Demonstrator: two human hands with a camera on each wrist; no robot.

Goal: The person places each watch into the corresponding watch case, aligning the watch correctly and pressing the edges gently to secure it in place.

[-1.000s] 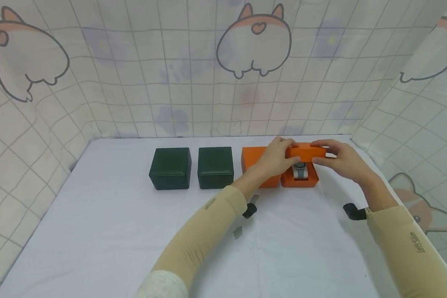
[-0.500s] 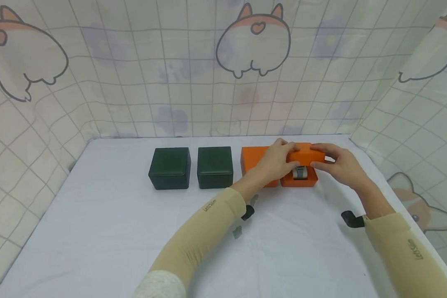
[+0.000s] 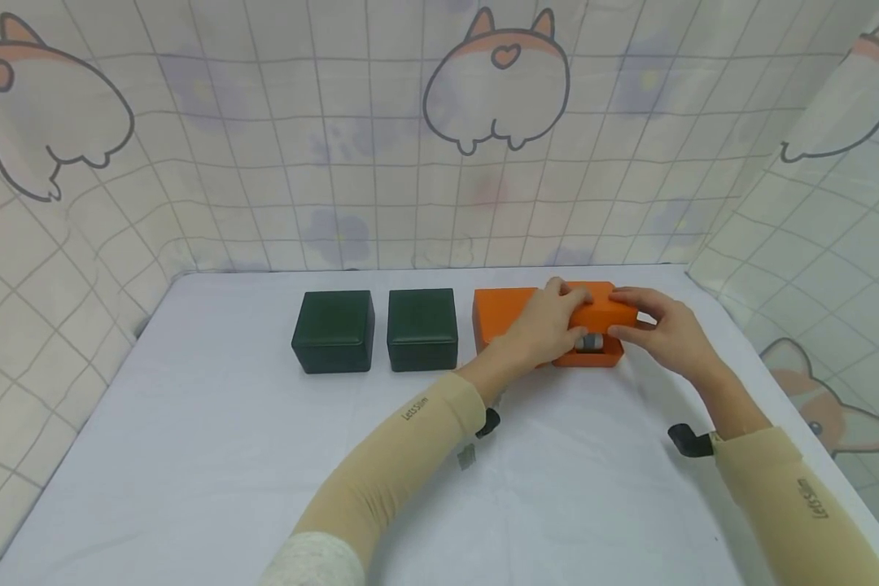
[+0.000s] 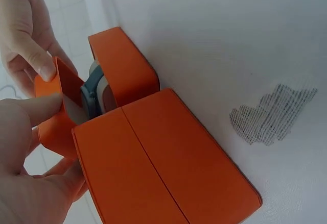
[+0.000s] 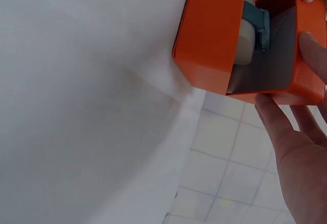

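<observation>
At the right end of the row, both hands hold the lid [image 3: 604, 308] of an orange watch box. The lid is tilted over the box's base [image 3: 593, 360], with a gap along the front. My left hand [image 3: 545, 321] pinches the lid's left end between thumb and fingers, and my right hand [image 3: 670, 332] grips its right end. Inside the base lies a watch [image 5: 257, 25] with a grey-green strap, wrapped round a pale cushion [image 5: 245, 43]; the head view shows just a strip of it below the lid.
A second orange box [image 3: 500, 308], closed, stands right beside the open one, partly behind my left forearm. Two closed dark green boxes [image 3: 338, 319] [image 3: 422, 316] continue the row leftward. The white-covered table [image 3: 190, 456] meets patterned cloth walls [image 3: 381, 163] behind and at the sides.
The lid has tilted down and forward over the base, covering more of the watch. Both hands have moved with it, keeping their hold.
</observation>
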